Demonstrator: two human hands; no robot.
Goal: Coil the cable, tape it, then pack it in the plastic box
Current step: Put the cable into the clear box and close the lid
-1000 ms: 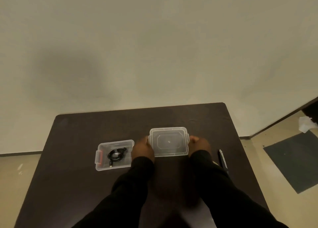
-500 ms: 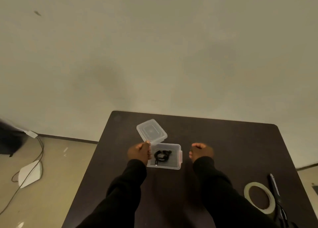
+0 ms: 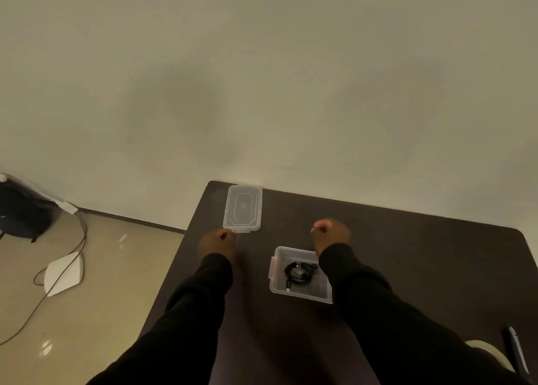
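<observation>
Coiled black cable (image 3: 297, 273) lies in clear rectangular plastic box (image 3: 300, 293).

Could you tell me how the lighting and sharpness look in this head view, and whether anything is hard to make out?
Head view: dim, yellowish light; soft shadow patches on the wall. The left hand and right hand are blurred, fingers indistinct. The clear lid is faint against the dark table. The cable in the box stays readable. Wide-angle bending skews the table edges.
</observation>
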